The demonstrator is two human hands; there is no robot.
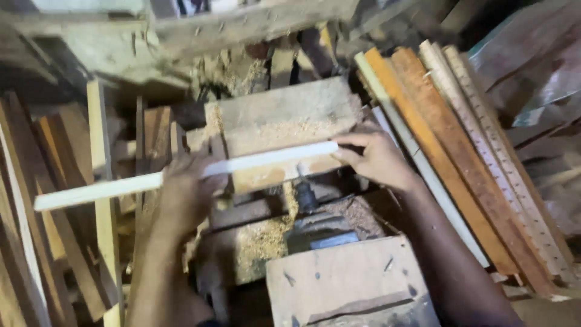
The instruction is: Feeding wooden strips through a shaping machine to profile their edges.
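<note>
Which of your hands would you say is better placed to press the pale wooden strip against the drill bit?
Probably the right hand: it grips the pale wooden strip at its end, right beside the drill bit. The left hand holds it farther along.

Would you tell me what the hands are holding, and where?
Both hold a pale wooden strip: left hand near its middle, right hand at its right end.

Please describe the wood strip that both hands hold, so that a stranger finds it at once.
Find the dusty wooden block at the centre. Across its front lies the long strip, held by both hands. It is far paler and thinner than the reddish boards leaning to the right.
</note>
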